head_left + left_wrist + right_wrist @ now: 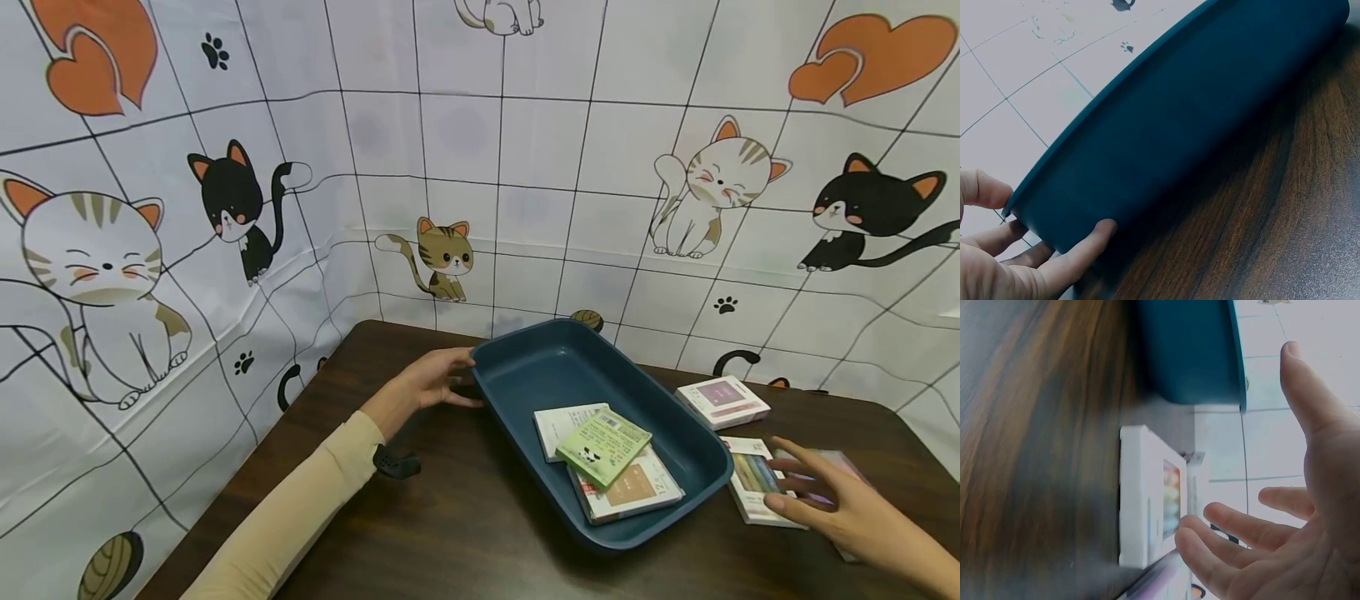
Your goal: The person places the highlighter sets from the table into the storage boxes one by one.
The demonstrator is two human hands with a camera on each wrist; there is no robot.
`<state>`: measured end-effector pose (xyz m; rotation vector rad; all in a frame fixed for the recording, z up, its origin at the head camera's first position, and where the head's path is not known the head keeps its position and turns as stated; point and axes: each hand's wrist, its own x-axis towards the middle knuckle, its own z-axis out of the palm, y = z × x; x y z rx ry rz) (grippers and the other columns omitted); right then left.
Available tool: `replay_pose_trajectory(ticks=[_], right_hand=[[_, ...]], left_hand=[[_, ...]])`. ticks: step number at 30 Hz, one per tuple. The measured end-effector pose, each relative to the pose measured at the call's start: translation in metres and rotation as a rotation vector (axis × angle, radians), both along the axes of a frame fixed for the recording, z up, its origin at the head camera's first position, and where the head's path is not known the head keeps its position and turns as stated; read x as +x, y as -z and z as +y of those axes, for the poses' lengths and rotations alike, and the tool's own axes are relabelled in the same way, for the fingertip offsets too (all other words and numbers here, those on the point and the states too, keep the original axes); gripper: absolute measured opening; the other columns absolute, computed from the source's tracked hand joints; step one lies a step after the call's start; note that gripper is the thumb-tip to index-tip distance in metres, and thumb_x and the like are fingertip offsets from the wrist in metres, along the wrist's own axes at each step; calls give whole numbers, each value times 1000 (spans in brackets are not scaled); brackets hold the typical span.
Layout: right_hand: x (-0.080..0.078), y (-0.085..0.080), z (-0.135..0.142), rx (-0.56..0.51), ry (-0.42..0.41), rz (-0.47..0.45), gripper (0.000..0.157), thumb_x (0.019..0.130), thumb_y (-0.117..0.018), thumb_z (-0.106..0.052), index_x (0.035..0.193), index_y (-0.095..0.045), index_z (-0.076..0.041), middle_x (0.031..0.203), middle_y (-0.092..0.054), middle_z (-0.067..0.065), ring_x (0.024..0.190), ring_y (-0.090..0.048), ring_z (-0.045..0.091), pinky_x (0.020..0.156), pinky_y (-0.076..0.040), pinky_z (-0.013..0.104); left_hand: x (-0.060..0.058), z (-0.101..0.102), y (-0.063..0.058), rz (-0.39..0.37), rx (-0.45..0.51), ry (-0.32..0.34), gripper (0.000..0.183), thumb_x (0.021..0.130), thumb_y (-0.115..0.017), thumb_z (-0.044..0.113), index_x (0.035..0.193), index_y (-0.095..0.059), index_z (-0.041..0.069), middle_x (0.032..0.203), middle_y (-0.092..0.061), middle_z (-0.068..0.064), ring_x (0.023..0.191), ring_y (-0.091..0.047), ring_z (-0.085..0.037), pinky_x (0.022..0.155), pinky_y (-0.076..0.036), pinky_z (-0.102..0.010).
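Observation:
A dark blue plastic tray with deep walls sits at an angle on the table. My left hand grips its left end corner; in the left wrist view, fingertips meet the rim and a finger presses the outer wall. Inside lie a green box, a white box and a white box with a tan panel, the green one on top. My right hand hovers with spread fingers over a white box with a coloured-stripe panel, also beside that hand in the right wrist view.
A white box with a pink-purple panel lies right of the tray near the back edge. A purplish box is partly hidden behind my right hand. The dark wood table meets a hanging cat-print sheet at the back and left.

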<state>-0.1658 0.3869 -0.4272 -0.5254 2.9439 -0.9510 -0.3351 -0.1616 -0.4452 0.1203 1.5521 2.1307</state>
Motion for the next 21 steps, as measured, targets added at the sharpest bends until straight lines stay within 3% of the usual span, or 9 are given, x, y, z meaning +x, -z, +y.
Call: replay_pose_trajectory(ticks=[2, 6, 8, 10, 13, 17, 19, 21], right_hand=[[5, 1, 4, 5, 25, -27, 76, 99, -69, -16, 156, -25, 7, 132, -50, 40, 110, -58, 55, 75, -53, 18], [11, -1, 14, 21, 74, -54, 81, 98, -71, -20, 160, -21, -2, 135, -49, 38, 107, -64, 16, 70, -55, 21], [14, -2, 18, 28, 88, -50, 84, 98, -72, -20, 162, -20, -8, 135, -49, 37, 99, -58, -3, 67, -56, 24], [16, -1, 23, 35, 96, -46, 86, 97, -73, -20, 163, -19, -12, 135, -50, 37, 96, -53, -11, 65, -55, 25], [20, 2, 27, 32, 99, -40, 85, 96, -74, -18, 162, -20, -9, 134, -51, 38, 95, -52, -12, 64, -55, 25], [22, 6, 33, 52, 109, -34, 83, 95, -76, -18, 157, -24, 4, 134, -50, 39, 96, -49, -14, 67, -55, 23], [22, 6, 35, 78, 119, -34, 84, 95, -75, -20, 155, -24, 10, 135, -48, 41, 101, -58, -2, 69, -56, 25], [21, 5, 37, 102, 123, -31, 84, 95, -75, -21, 153, -24, 14, 135, -45, 44, 107, -65, 22, 72, -59, 34]], left_hand=[[0, 0, 0, -9, 3, 0, 48, 105, -48, 9, 153, -45, 9, 152, -34, -21, 134, -37, -43, 89, -53, -63], [-2, 0, -1, 1, 3, 5, 46, 106, -48, 10, 152, -46, 7, 150, -36, -21, 134, -37, -44, 89, -53, -63], [-3, 1, -1, 7, 5, 2, 45, 106, -49, 10, 150, -48, 5, 150, -37, -21, 135, -38, -44, 89, -53, -63], [-3, 0, 0, 5, 4, -6, 45, 105, -50, 10, 150, -48, 6, 149, -38, -21, 134, -39, -43, 89, -53, -62], [-2, 0, 1, -9, 1, -14, 45, 105, -51, 11, 150, -49, 6, 149, -38, -21, 133, -40, -43, 89, -53, -62], [-1, -1, 3, -18, 0, 1, 46, 105, -51, 11, 151, -47, 7, 151, -36, -21, 133, -40, -43, 90, -52, -62], [-2, -1, 3, -12, -3, 11, 47, 105, -51, 11, 151, -46, 5, 152, -36, -22, 133, -39, -43, 90, -52, -62], [-3, -2, 2, -6, -5, 11, 46, 105, -51, 11, 151, -47, 5, 151, -37, -21, 133, -40, -43, 90, -52, -62]])
